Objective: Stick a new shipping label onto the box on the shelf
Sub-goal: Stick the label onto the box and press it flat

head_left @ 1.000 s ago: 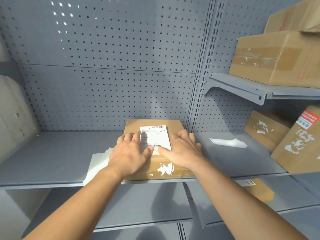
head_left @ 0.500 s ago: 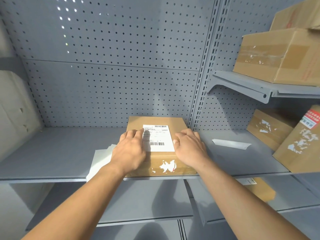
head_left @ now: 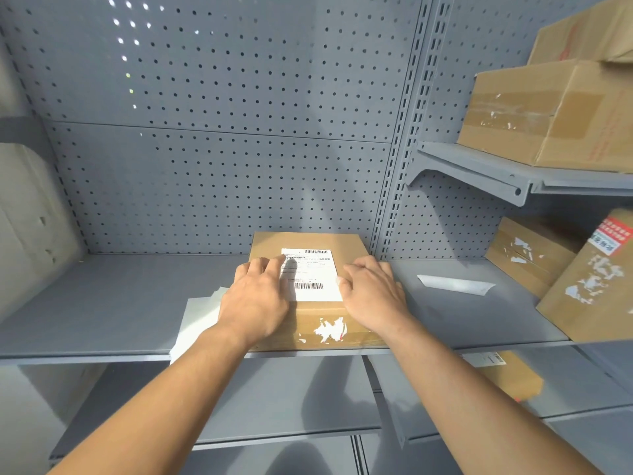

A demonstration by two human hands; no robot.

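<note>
A flat brown cardboard box lies on the grey shelf, its front edge at the shelf's lip. A white shipping label with barcodes lies flat on the box top. My left hand rests palm down on the box's left part, its fingertips on the label's left edge. My right hand lies flat on the box's right part, thumb touching the label's right edge. Neither hand holds anything. Torn white label scraps show on the box's front.
White backing sheets lie on the shelf left of the box, and a white paper strip to its right. Several cardboard boxes stand at the right, more on the upper right shelf. A perforated grey panel backs the shelf.
Both hands slid outward across the label, from covering its lower part to resting at its left and right edges. The label's full face now shows.
</note>
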